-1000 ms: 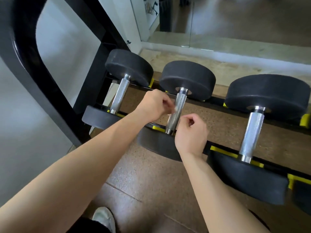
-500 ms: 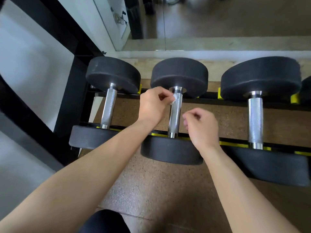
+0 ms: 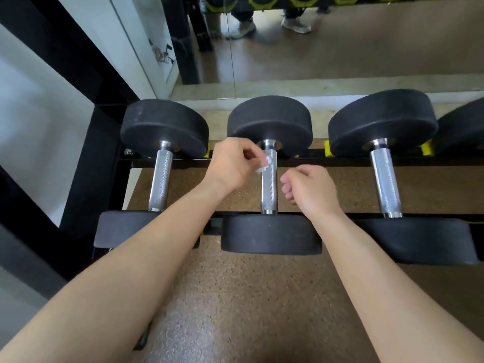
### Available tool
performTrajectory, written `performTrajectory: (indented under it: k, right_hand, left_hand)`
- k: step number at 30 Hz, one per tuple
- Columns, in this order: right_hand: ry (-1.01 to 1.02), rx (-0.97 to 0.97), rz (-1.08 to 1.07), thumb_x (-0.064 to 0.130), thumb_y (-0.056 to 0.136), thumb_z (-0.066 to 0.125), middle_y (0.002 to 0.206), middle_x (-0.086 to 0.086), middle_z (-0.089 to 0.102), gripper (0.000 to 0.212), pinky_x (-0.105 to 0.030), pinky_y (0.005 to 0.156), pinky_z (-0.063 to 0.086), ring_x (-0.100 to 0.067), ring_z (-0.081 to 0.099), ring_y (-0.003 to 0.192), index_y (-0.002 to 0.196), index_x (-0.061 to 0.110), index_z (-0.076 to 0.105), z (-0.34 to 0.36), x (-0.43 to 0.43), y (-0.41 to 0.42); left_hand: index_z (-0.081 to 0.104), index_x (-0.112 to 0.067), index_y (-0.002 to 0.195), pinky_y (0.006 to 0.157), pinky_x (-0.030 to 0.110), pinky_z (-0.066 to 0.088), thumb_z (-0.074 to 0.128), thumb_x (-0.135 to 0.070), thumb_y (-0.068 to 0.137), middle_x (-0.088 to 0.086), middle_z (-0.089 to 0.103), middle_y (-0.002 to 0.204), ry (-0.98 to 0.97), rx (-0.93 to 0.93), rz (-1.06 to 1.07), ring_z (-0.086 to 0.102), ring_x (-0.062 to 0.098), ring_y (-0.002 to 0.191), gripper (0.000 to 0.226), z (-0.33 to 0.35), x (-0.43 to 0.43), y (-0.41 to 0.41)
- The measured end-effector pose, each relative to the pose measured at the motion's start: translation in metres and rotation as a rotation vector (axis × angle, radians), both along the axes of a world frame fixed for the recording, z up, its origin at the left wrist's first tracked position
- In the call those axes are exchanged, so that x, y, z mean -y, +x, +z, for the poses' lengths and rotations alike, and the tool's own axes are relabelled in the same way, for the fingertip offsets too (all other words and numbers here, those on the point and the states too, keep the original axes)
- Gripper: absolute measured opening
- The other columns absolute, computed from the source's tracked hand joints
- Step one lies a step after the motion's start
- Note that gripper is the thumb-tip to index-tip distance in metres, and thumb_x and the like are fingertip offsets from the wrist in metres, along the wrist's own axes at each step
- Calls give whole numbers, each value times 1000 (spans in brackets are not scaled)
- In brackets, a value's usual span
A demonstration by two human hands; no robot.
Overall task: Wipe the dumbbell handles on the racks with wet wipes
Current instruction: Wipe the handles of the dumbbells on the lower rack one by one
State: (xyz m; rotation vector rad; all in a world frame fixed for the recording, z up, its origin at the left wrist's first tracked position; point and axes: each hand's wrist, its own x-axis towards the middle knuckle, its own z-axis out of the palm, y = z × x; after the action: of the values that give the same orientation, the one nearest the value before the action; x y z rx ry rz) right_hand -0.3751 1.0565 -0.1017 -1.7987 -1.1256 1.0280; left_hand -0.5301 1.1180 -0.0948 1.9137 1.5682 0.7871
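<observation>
Three black dumbbells with knurled chrome handles lie across the rack rails [image 3: 340,161]. My left hand [image 3: 230,163] pinches a small crumpled white wet wipe [image 3: 265,165] against the upper left side of the middle dumbbell handle [image 3: 269,189]. My right hand [image 3: 307,191] hovers just right of that handle, fingers loosely curled, holding nothing and not touching it. The left dumbbell handle [image 3: 160,179] and the right dumbbell handle [image 3: 385,179] are untouched.
A black rack upright [image 3: 86,163] stands at the left. A mirror [image 3: 340,40] behind the rack reflects the floor and a person's shoes. Brown speckled rubber floor [image 3: 248,297] lies under the rack. A fourth dumbbell head [image 3: 463,129] shows at the right edge.
My left hand with the wipe stayed at the top of the middle handle. My right hand came off the handle's lower part and drew back to the right. The camera tilted up.
</observation>
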Motion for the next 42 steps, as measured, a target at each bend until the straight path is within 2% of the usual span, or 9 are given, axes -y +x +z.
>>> performTrajectory:
  k: [4,7,12,18,24,27,31,38,42]
  right_hand:
    - [-48,-57,0,16,94,56,64,-3,66,19,-36,73,56,-16,62,64,81,12,70,0,-1,3]
    - [-54,-41,26,15,95,55,65,-3,65,21,-31,68,55,-13,60,60,81,11,69,1,0,1]
    - [-45,-20,14,17,96,52,63,0,65,25,-39,76,58,-13,60,60,78,13,69,1,0,1]
    - [-76,-91,-23,16,94,51,61,0,65,25,-44,80,58,-15,59,60,79,10,70,0,0,5]
    - [-48,-127,-63,17,93,53,64,-1,66,24,-46,79,58,-16,60,64,76,14,69,-3,2,5]
    - [-56,-121,-37,18,92,52,63,0,66,24,-49,81,58,-16,61,63,76,14,69,-2,0,5]
    - [-69,-99,15,17,93,53,66,0,68,21,-47,83,59,-14,62,65,80,14,70,-1,-2,8]
    - [13,-16,40,18,95,54,74,-1,69,20,-46,82,59,-15,64,71,83,17,70,2,-12,17]
    - [25,-9,75,19,95,55,74,2,69,19,-45,82,59,-13,65,73,84,20,71,2,-15,17]
  left_hand:
    - [77,-27,81,70,3,44,82,-20,85,-21,68,76,64,69,87,62,-8,74,9,-3,3,8]
    - [78,-27,78,72,9,48,85,-23,82,-18,72,76,-16,52,40,65,-5,73,9,-13,24,-4]
    - [75,-33,71,72,6,43,86,-21,80,-20,71,73,-52,-43,-24,63,-6,74,19,-6,32,-4]
    - [77,-26,78,65,3,42,83,-21,84,-18,70,74,13,90,153,62,-10,70,10,-5,18,11]
    - [78,-26,70,73,14,52,90,-11,74,-12,75,71,-294,-50,-204,66,-4,69,20,5,29,-14]
    - [79,-25,73,74,13,50,87,-14,78,-16,74,74,-180,-83,-161,67,-4,76,14,7,21,-8]
    - [79,-25,78,73,15,51,85,-22,81,-14,74,78,-39,56,77,67,2,79,7,1,14,4]
    - [80,-23,76,72,9,47,89,-19,76,-15,75,76,-159,-86,-137,67,-2,76,9,2,20,-11]
    - [79,-26,78,72,2,43,83,-20,83,-19,72,77,21,-41,51,65,-7,79,9,7,2,7]
